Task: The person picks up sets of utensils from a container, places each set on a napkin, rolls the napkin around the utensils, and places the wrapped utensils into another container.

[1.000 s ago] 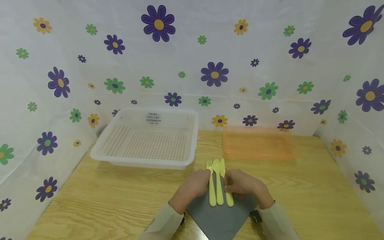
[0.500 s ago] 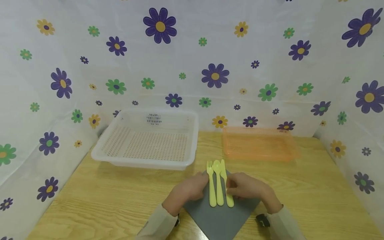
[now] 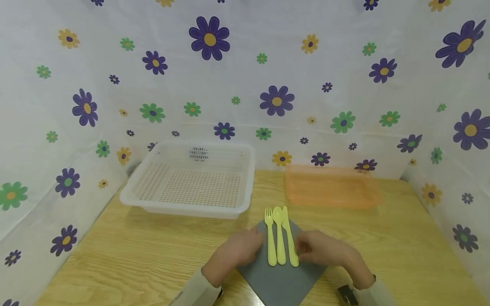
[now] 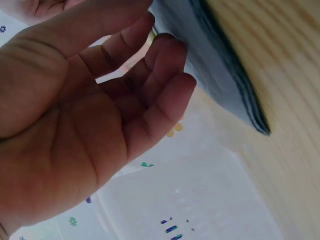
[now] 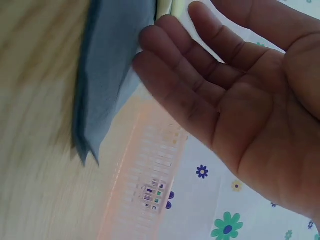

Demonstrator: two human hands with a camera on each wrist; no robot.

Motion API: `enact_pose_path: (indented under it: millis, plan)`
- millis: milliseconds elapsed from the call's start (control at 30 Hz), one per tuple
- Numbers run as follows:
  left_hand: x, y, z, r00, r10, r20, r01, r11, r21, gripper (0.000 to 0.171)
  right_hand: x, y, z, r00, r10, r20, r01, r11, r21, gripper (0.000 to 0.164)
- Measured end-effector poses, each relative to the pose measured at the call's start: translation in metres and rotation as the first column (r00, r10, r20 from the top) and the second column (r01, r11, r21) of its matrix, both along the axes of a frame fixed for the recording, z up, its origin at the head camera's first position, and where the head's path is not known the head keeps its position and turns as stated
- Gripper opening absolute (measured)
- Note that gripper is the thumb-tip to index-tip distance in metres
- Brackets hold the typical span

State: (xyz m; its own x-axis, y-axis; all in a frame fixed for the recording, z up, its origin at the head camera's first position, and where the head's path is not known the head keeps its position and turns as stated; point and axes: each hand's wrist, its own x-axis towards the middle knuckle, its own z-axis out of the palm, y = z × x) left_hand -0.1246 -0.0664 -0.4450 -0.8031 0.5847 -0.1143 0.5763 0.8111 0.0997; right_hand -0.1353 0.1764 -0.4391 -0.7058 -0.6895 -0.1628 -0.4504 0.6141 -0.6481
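A yellow-green fork (image 3: 271, 242), spoon (image 3: 280, 238) and knife (image 3: 292, 244) lie side by side on a folded grey napkin (image 3: 279, 282), tines, bowl and blade pointing away from me. My left hand (image 3: 241, 248) is at the napkin's left side, near the fork. On the opposite side my right hand (image 3: 323, 248) is close to the knife handle. Both wrist views show loosely bent fingers, and neither hand holds anything. Layered folds show along the napkin's edge (image 4: 245, 95) in the left wrist view. Whether any fingertip touches the napkin, I cannot tell.
Behind the napkin to the left stands a white perforated basket (image 3: 245, 204). An orange, shallow basket (image 3: 333, 199) sits at the back right of the wooden table (image 3: 126, 255). Flower-printed white sheeting (image 3: 237, 76) walls the table in at the back and sides.
Both hands have drawn away from the cutlery, the left toward the left and the right toward the right, both slightly nearer me. The cutlery and napkin keep their arrangement; the head view tilts up slightly.
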Motion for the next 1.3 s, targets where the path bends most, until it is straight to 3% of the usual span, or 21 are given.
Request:
enact_pose_path:
  millis: [100, 367, 600, 833, 1133, 1300]
  plan:
    - [0.006, 0.000, 0.001, 0.999, -0.049, -0.022, 0.049, 0.999, -0.023, 0.012, 0.009, 0.003, 0.001, 1.000, 0.021, -0.002, -0.021, 1.000, -0.014, 0.013]
    - [0.025, 0.001, 0.008, 0.986, -0.166, 0.023, 0.167, 0.985, -0.039, 0.017, 0.028, 0.006, -0.001, 0.993, 0.116, 0.015, -0.117, 0.991, 0.061, 0.027]
    - [0.032, 0.005, 0.010, 0.989, -0.125, 0.082, 0.133, 0.985, -0.110, 0.032, 0.036, 0.001, -0.006, 0.994, 0.103, -0.027, -0.097, 0.980, 0.172, 0.033]
    - [0.033, 0.008, 0.008, 0.993, -0.097, 0.074, 0.106, 0.985, -0.134, 0.039, 0.042, -0.005, -0.009, 0.995, 0.065, -0.074, -0.046, 0.972, 0.230, 0.031]
    - [0.032, 0.005, 0.006, 0.990, -0.127, 0.052, 0.132, 0.986, -0.097, 0.037, 0.040, -0.007, -0.015, 0.984, 0.107, -0.141, -0.081, 0.980, 0.183, 0.018]
    - [0.029, 0.003, 0.009, 0.983, -0.132, 0.125, 0.146, 0.983, -0.109, 0.042, 0.035, -0.006, -0.015, 0.991, 0.099, -0.093, -0.085, 0.986, 0.142, 0.018]
